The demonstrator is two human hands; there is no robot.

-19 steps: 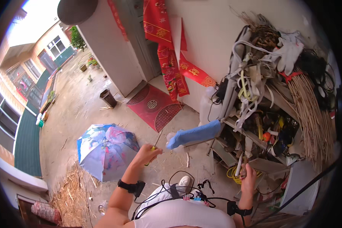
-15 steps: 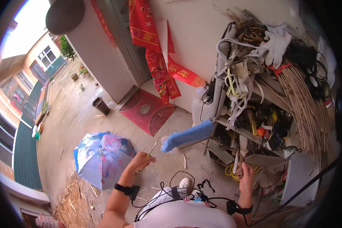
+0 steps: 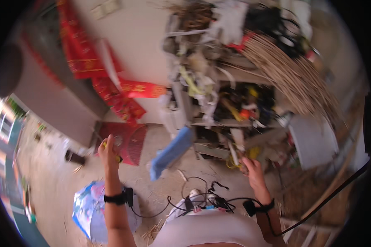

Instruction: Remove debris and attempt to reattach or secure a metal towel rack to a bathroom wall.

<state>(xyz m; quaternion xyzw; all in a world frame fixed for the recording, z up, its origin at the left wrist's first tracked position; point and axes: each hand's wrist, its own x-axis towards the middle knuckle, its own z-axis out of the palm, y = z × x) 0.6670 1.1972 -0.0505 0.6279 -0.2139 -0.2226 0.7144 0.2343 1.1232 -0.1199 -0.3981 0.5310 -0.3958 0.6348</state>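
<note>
My left hand [image 3: 109,155] is raised over the floor near the red doormat, its fingers closed round a screwdriver [image 3: 119,159]. The yellow-and-black handle shows at both sides of the fist, and its thin shaft points up and to the left. My right hand [image 3: 254,169] is at the front of the cluttered shelf [image 3: 206,150], closed on a brown-handled tool [image 3: 244,168]. Blur and the pale pieces behind hide the tool's far end. Between my hands, a long blue cloth-like cover [image 3: 171,153] sticks out from the shelf's left side.
An open patterned umbrella [image 3: 88,212] sits on the floor at left. A bundle of thin sticks [image 3: 286,74] hangs over the shelf's right. Dark cables [image 3: 169,201] run between my wrists. A dark bin [image 3: 74,157] stands near the doormat [image 3: 130,142]; a white panel [image 3: 313,140] leans right.
The view has swung right, shifting the shelf and door leftward in the picture. My left hand, still holding the screwdriver, is raised toward the doormat. My right hand still grips the brown-handled tool.
</note>
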